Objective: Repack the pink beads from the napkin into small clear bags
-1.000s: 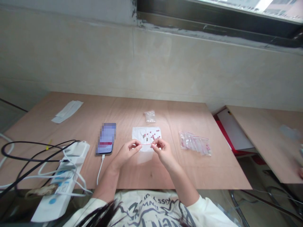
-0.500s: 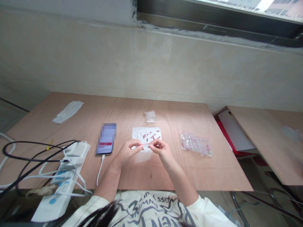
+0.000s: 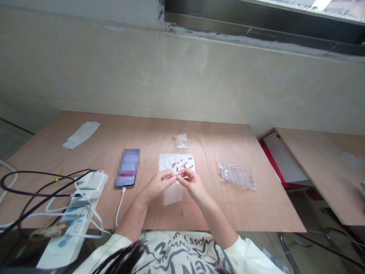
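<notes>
Between my hands runs a thin red string [image 3: 171, 176], its ends pinched close together. My left hand [image 3: 156, 184] grips it between thumb and forefinger. From the other side my right hand [image 3: 192, 184] pinches it too, with the fingertips of both hands almost touching. Just beyond them a white sheet [image 3: 165, 160] lies on the table, partly covered by my fingers. Several small pink beads [image 3: 186, 164] are scattered on its right half, along with a few small dark metallic pieces [image 3: 173, 164].
A small clear bag [image 3: 181, 141] lies behind the sheet, and bags of pink beads [image 3: 236, 174] to the right. On the left are a phone [image 3: 127, 167] on a charging cable, a power strip [image 3: 82, 213] with tangled cords, and folded white paper [image 3: 81, 134].
My hands have drawn together, so the stretch of red string showing between them is shorter. Beads, bags and phone have stayed put.
</notes>
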Available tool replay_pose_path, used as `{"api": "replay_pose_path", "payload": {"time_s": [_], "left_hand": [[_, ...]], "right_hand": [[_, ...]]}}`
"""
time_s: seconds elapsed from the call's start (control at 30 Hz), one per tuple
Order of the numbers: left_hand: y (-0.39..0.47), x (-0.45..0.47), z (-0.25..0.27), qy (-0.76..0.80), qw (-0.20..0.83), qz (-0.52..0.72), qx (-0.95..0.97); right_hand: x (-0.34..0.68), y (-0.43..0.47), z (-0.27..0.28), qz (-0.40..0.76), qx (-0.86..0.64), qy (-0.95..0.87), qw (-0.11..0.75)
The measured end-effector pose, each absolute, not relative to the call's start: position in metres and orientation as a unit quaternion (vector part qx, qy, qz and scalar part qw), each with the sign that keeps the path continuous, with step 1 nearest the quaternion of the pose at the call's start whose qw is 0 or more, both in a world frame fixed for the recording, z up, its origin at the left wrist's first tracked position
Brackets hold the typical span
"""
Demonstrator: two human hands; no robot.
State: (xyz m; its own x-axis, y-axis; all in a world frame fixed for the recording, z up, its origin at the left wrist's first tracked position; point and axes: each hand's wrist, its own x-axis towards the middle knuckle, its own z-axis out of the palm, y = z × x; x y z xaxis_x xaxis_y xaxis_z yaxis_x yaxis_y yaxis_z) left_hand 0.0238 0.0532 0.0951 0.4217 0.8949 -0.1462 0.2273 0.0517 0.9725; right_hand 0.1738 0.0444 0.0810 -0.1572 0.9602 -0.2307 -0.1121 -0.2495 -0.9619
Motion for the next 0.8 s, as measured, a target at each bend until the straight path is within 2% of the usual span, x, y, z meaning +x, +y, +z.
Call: {"api": "replay_pose_path", "payload": {"time_s": [0.27, 0.47, 0.67, 0.8], "left_hand": [[0.044, 0.016, 0.09, 0.5, 0.52, 0.323, 0.613], [0.042, 0.013, 0.09, 0.5, 0.517, 0.344, 0.604], [0.043, 0.019, 0.096, 0.476, 0.567, 0.324, 0.589], [0.047, 0.024, 0.094, 0.476, 0.535, 0.327, 0.617]], "right_hand": [[0.182, 0.037, 0.081, 0.553, -0.545, -0.434, 0.457], [0.18, 0.035, 0.09, 0.627, -0.505, -0.421, 0.418], [0.175, 0.04, 0.086, 0.616, -0.507, -0.407, 0.445], [0.173, 0.045, 0.084, 0.622, -0.512, -0.392, 0.443]]}}
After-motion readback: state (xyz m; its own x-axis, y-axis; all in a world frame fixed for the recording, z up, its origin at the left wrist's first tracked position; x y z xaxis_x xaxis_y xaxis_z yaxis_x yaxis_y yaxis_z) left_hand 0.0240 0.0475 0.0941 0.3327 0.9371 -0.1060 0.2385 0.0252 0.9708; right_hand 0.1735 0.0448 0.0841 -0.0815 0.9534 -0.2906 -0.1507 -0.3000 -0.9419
